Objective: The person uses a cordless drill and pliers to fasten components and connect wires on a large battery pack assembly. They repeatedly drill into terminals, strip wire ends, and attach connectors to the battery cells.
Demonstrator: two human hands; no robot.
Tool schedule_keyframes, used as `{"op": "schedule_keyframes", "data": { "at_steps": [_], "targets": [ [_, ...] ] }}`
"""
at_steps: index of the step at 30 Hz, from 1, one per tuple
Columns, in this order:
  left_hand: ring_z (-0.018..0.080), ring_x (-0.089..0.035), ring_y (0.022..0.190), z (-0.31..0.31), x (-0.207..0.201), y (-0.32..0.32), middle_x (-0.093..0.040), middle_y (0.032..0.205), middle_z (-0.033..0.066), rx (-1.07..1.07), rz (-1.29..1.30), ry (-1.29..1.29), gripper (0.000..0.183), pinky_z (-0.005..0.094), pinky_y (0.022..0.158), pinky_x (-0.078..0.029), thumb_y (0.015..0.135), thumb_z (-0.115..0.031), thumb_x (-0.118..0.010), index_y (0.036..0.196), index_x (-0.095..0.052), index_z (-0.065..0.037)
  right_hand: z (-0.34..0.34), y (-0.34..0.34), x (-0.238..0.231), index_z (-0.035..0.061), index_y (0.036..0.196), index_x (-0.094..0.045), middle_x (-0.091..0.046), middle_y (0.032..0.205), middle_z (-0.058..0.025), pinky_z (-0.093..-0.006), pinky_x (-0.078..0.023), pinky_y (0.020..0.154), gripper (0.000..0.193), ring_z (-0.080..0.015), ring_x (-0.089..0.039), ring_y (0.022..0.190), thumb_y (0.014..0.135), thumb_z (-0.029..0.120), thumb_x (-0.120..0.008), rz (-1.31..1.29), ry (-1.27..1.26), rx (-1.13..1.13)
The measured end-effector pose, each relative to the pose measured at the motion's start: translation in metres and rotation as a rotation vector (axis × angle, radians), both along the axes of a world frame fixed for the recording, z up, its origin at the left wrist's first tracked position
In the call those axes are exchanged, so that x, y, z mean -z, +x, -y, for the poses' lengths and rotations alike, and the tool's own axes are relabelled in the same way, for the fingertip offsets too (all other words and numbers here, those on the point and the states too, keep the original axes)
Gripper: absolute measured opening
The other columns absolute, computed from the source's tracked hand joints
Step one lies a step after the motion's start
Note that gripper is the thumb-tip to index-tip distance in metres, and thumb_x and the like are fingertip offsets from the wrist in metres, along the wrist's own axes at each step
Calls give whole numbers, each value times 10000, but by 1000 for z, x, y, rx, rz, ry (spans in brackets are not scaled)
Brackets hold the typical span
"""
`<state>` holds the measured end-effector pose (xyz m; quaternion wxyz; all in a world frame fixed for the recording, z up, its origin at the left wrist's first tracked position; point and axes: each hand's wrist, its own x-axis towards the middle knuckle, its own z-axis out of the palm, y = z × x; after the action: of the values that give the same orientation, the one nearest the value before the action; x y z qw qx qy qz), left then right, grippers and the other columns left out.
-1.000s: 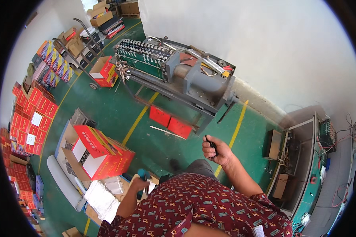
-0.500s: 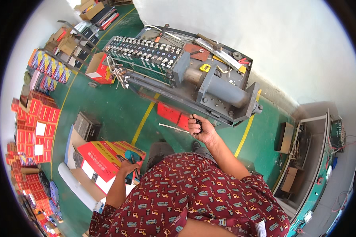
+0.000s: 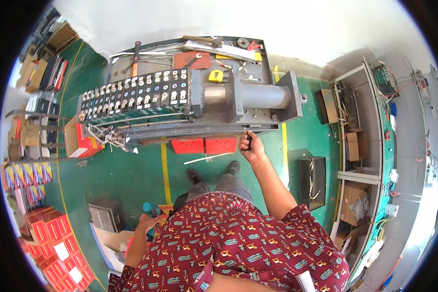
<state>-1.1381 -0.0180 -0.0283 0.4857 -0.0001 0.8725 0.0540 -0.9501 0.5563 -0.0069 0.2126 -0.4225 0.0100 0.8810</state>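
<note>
Tools and parts share a grey metal table (image 3: 209, 128) — a long row of dark battery cells (image 3: 136, 95), a thick metal cylinder (image 3: 265, 96), a yellow tape measure (image 3: 216, 76), an orange-handled hammer (image 3: 136, 63) and a reddish sheet (image 3: 180, 60). On the green floor (image 3: 131, 180), striped yellow, lie a thin white strip (image 3: 208, 158) and a dark open case (image 3: 304, 182).

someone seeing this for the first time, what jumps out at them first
Probably the long block of dark cells with pale terminals on top, lying across the grey metal bench at upper centre-left, with a thick grey cylinder to its right. Below the bench's front edge, the right hand grips small black parts; at lower left, the left hand holds a teal tool.
</note>
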Motion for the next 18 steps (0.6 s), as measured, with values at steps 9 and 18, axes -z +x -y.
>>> {"op": "schedule_keyframes", "data": {
  "at_steps": [9,18],
  "targets": [
    [214,-695,778,-42,-51,-43,-727,801,123,99,4,66,353,386,720,-546,654,-312,-880,769,-739,-9,-74,-43,28,132,814,-463,-421,677,21,-269,-312,456,223,-123,-378,540,1014,230,-474,207,62,813],
    [218,-707,821,-38,-45,-26,-740,877,105,143,42,226,349,402,753,-560,684,-272,-851,948,-759,-63,-113,-62,6,45,1105,-655,-700,1048,-95,-430,-587,731,268,-271,-665,854,1003,204,-464,357,57,904]
  ]
}}
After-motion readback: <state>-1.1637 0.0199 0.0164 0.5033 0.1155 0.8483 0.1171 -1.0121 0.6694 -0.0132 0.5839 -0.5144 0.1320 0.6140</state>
